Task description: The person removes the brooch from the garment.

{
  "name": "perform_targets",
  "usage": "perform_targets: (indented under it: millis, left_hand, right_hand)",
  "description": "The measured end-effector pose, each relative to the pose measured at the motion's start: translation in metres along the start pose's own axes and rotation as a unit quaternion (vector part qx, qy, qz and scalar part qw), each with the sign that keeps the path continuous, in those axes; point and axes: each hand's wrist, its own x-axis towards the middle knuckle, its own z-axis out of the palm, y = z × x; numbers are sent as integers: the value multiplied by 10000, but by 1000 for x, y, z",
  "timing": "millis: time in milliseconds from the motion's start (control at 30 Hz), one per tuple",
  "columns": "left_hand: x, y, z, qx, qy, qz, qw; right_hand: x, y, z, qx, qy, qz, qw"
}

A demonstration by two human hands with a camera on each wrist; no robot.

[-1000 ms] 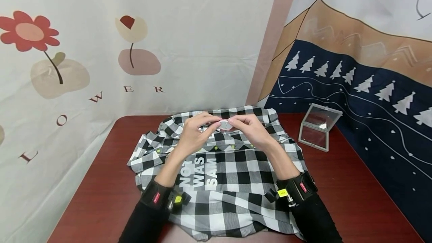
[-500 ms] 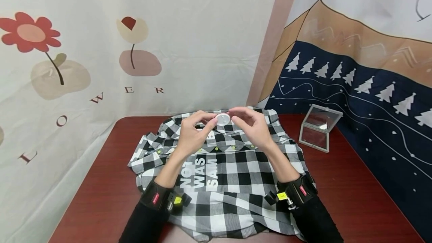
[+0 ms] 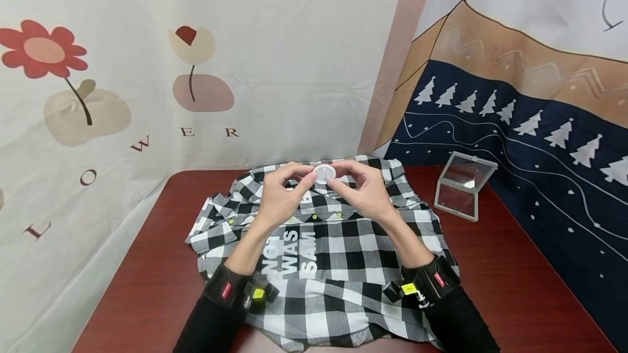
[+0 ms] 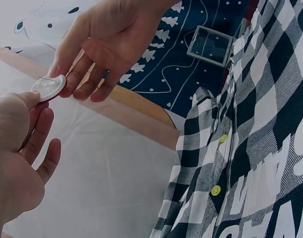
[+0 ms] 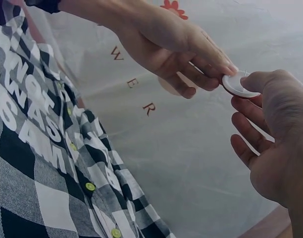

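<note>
A small round pin badge (image 3: 324,174), white-backed with a red rim, is held up between both hands above the shirt. A thin pin shows on its back in the left wrist view. My left hand (image 3: 283,192) pinches the badge's left edge between thumb and fingers. On the opposite edge, my right hand (image 3: 364,189) pinches it too, its thumb (image 5: 260,81) lying on the white back. Below them a black-and-white checked shirt (image 3: 350,249) is spread out, with white lettering and yellow-green buttons (image 4: 216,190). The hands hide part of its far side.
An open folding mirror (image 3: 457,200) stands at the table's right side, beyond the shirt. The reddish-brown table (image 3: 147,266) runs back to a pale printed curtain (image 3: 294,70). A navy cloth with white trees (image 3: 515,140) hangs along the right.
The badge has turned its white back more toward the head camera and risen slightly. My right fingers, loosened half a second ago, have come back onto its edge. My left grip stays.
</note>
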Motion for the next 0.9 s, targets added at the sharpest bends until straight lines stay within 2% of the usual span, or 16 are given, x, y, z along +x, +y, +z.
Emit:
perform_targets:
  millis: [533, 900]
  left_hand:
    - [-2, 4, 3, -25, -148, -23, 9999]
    - [-3, 4, 5, -80, -194, 7, 9998]
  right_hand:
    - [-2, -3, 4, 191, 243, -17, 9995]
    - [-2, -3, 4, 274, 258, 41, 9993]
